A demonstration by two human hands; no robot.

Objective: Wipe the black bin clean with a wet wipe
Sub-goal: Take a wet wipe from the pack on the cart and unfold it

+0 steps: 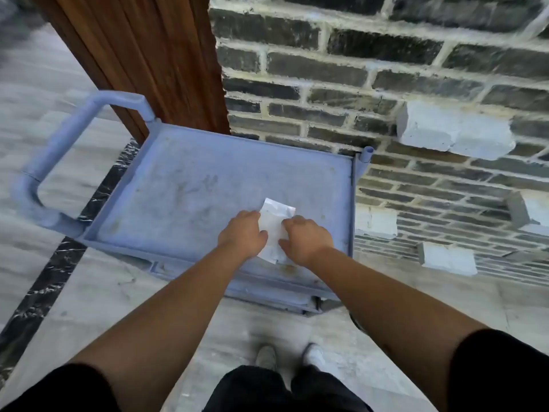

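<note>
A white wet wipe packet (pixel 274 224) is held between both hands, just above the near right part of a blue-grey cart's top shelf (pixel 208 185). My left hand (pixel 242 233) grips its left edge with the fingers curled. My right hand (pixel 304 239) pinches its right edge. The lower part of the packet is hidden behind my hands. No black bin is in view.
The cart has a tubular handle (pixel 44 171) at its left end and lower shelves underneath. A dark brick wall (pixel 416 84) with jutting pale blocks stands right behind it. A wooden post (pixel 154 55) rises at the back. My shoes (pixel 291 356) stand on pale stone floor.
</note>
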